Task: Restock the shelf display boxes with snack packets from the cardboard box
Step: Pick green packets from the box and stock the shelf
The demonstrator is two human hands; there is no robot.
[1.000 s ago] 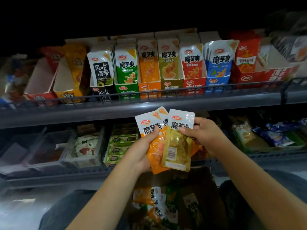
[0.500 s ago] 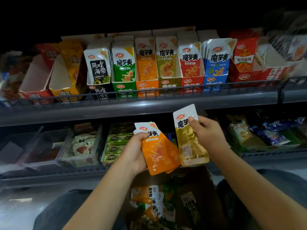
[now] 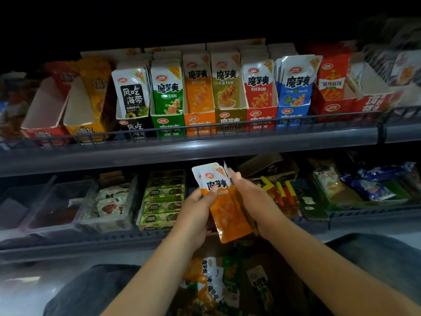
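1. Two hands work over an open cardboard box (image 3: 268,290) at the near edge, between the person's knees; loose snack packets (image 3: 210,277) in orange, green and white lie jumbled inside it.
2. Just above the box, the left hand (image 3: 196,213) grips a small stack of orange packets (image 3: 224,201), thumb across the printed front, fingers curled behind. At least two white top edges show, so it holds more than one.
3. On the right of that stack the right hand (image 3: 252,201) lies against its edge, fingers extended along it; a sliver of another packet (image 3: 227,171) shows by its fingertips. Whether it pinches that one or only squares the stack, I cannot tell.
4. Behind the hands, the lower shelf (image 3: 159,238) carries clear bins at the left, a green carton in the middle and mixed bags at the right.
5. Farther and higher, the upper shelf (image 3: 205,151) holds a row of display boxes behind a wire rail. The orange display box (image 3: 199,120) stands almost directly above the hands, between a green display box (image 3: 167,123) on its left and an olive display box (image 3: 230,119) on its right; it looks fairly full already.
6. By my reading, the step in hand is sorting and aligning packets by flavour before shelving.
7. Next, the stack needs lifting over the rail and sliding upright into the orange display box, printed faces forward, without knocking its neighbours.
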